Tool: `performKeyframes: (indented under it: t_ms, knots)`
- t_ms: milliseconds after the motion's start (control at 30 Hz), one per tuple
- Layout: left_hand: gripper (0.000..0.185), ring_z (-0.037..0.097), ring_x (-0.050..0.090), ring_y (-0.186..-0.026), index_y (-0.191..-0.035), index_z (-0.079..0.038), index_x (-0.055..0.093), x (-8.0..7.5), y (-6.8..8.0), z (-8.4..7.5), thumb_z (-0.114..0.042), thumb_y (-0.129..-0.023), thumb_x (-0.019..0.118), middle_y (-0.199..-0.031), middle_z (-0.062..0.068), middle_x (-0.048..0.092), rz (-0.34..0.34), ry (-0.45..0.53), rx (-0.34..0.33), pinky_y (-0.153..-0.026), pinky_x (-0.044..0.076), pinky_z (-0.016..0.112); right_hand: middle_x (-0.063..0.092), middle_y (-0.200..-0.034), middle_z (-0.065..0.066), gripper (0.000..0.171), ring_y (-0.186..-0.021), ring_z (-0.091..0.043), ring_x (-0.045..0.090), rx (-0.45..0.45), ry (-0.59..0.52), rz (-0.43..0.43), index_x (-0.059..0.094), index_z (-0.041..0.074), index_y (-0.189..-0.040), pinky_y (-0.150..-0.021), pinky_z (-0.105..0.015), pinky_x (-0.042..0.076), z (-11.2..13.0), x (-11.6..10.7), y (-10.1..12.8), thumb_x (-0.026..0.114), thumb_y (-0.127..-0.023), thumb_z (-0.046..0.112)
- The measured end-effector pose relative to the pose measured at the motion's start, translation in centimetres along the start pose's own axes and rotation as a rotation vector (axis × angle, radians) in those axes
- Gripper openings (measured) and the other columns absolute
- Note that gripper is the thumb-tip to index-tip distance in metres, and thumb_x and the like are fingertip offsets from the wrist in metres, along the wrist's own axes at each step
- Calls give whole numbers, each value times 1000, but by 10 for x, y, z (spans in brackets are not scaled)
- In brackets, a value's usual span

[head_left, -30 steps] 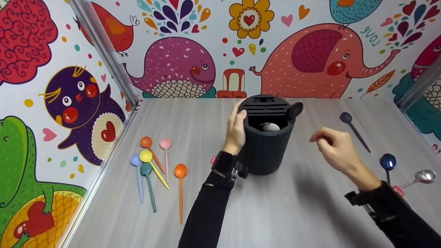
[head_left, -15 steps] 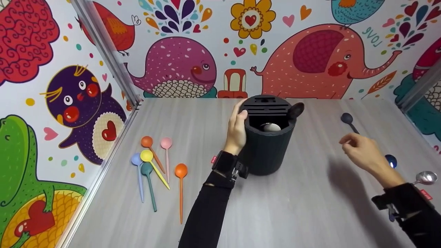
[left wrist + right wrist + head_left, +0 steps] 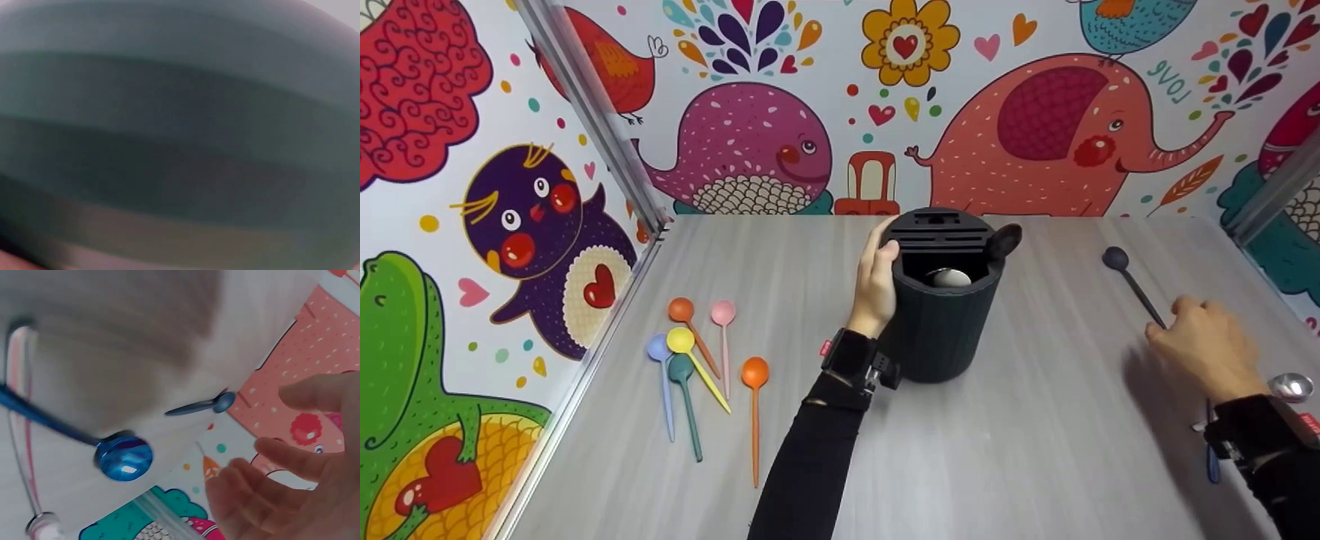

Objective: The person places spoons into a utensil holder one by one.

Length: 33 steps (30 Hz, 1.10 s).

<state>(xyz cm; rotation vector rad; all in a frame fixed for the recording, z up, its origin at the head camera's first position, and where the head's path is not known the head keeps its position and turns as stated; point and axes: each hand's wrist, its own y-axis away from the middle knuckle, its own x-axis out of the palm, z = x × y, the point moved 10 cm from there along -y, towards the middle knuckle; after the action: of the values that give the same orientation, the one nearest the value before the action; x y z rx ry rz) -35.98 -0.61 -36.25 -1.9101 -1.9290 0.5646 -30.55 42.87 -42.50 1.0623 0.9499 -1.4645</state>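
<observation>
Blue spoon [image 3: 124,458], glossy metallic bowl, under right hand [image 3: 1204,349]

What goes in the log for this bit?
left hand: holds black holder | right hand: open above blue spoon | black spoon: on table

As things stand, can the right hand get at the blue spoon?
Probably yes. The right hand hovers open directly over the blue spoon, fingers relaxed and holding nothing. In the right wrist view nothing lies between palm and spoon; the black spoon and silver spoon lie beside it.
</observation>
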Motion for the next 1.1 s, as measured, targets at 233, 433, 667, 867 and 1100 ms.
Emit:
performKeyframes:
  t_ms: [233,433,667,867,1100]
  knots:
    - [59,25,45,-138,-145,5,47,1,-1,-1,-27,-98,32,-147,19,51,-4,-4,0,-116,32,37,36,-109,-43,71,-98,-58,38,201,109,84,41,-20,-119,-77,-69,41,-34,10,1,62,-93,43]
    - [58,25,45,-138,-145,4,47,0,-1,-2,-27,-99,32,-147,18,51,-2,-6,2,-116,32,36,30,-115,-47,79,-105,-60,32,331,156,190,36,-21,-121,-90,-72,37,-59,22,3,56,-94,50]
    - [59,26,43,-140,-147,3,46,1,1,-2,-28,-99,30,-149,19,49,10,3,1,-116,32,38,30,-115,-53,91,-105,-66,37,342,204,224,33,-26,-119,-87,-72,44,-73,28,4,51,-94,60]
    - [59,26,44,-139,-145,5,47,0,0,-2,-27,-98,31,-148,20,50,1,-5,14,-116,33,37,43,-102,-49,84,-97,-62,46,329,202,210,35,-27,-115,-79,-66,48,-80,30,3,52,-95,53]
    - [58,25,45,-138,-145,4,47,0,0,-1,-26,-98,32,-147,19,50,2,-8,17,-116,32,37,46,-79,-30,67,-70,-43,51,296,138,183,36,-26,-109,-57,-45,45,-86,32,3,56,-91,35]
